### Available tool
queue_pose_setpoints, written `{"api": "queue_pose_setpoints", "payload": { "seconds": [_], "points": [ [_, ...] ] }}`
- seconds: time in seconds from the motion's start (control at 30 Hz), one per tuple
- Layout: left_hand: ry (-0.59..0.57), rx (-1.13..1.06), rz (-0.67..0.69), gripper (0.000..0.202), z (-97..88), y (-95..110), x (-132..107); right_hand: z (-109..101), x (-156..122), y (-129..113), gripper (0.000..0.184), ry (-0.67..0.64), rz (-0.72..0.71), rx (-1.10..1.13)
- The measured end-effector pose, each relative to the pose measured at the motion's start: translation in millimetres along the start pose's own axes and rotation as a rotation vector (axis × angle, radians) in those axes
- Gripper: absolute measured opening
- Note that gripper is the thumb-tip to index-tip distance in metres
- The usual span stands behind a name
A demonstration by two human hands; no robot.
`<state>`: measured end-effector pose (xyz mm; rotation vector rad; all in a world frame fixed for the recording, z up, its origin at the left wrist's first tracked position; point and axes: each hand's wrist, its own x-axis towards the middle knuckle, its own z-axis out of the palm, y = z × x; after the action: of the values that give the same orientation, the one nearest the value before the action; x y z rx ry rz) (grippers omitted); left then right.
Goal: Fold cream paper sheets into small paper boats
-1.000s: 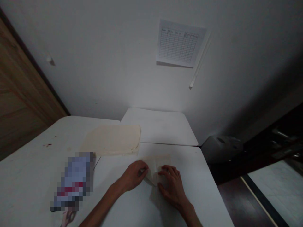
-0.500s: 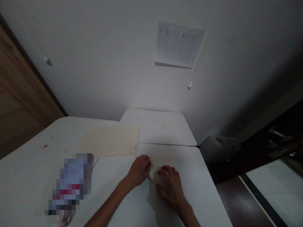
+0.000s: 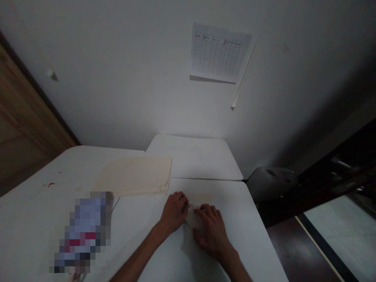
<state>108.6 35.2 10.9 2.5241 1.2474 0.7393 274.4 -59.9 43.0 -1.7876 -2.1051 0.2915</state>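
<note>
A small, thin cream sheet (image 3: 200, 198), seemingly folded, lies on the white table (image 3: 158, 254) between my hands. My left hand (image 3: 175, 211) grips its left side, fingers curled down and bunched together. On the other side, my right hand (image 3: 212, 231) bends over the sheet with its fingers curled onto it and the thumb nearer to me. Both hands cover much of the sheet, so its full outline is hidden. Beyond my left hand rests a flat stack of larger cream sheets (image 3: 136, 174).
A pixelated blue-white item with a red band (image 3: 80, 229) lies at the left. Seams run between the joined table tops. A printed table on paper (image 3: 219, 53) hangs on the wall. A grey bin-like container (image 3: 264, 184) stands past the right edge.
The view has shifted slightly to the right. My hands stay on the small cream sheet, with the right fingers moved a little toward the left hand.
</note>
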Motion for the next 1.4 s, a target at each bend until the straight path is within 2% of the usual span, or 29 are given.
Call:
{"api": "queue_pose_setpoints", "payload": {
  "seconds": [0.6, 0.87, 1.03, 1.2, 1.4],
  "points": [
    [0.008, 0.027, -0.009, 0.009, 0.7, 1.6, -2.0, -7.5, 6.3, 1.4, 0.062, -0.078, -0.046, -0.048],
    [-0.002, 0.063, -0.005, 0.009, 0.3, 3.0, -2.1, -12.0, 12.8, 0.5, 0.065, -0.176, -0.031, -0.084],
    [-0.007, 0.083, 0.004, 0.009, -1.4, 5.6, -2.5, -14.8, 15.6, 1.9, 0.063, -0.187, -0.041, -0.081],
    [-0.006, 0.112, 0.018, 0.009, -3.1, 7.6, -2.9, -15.2, 18.6, 2.1, 0.052, -0.186, -0.032, -0.077],
    [-0.012, 0.130, 0.032, 0.009, -3.6, 7.2, -2.7, -11.8, 18.9, 2.5, 0.054, -0.169, -0.026, -0.086]
  ]
}}
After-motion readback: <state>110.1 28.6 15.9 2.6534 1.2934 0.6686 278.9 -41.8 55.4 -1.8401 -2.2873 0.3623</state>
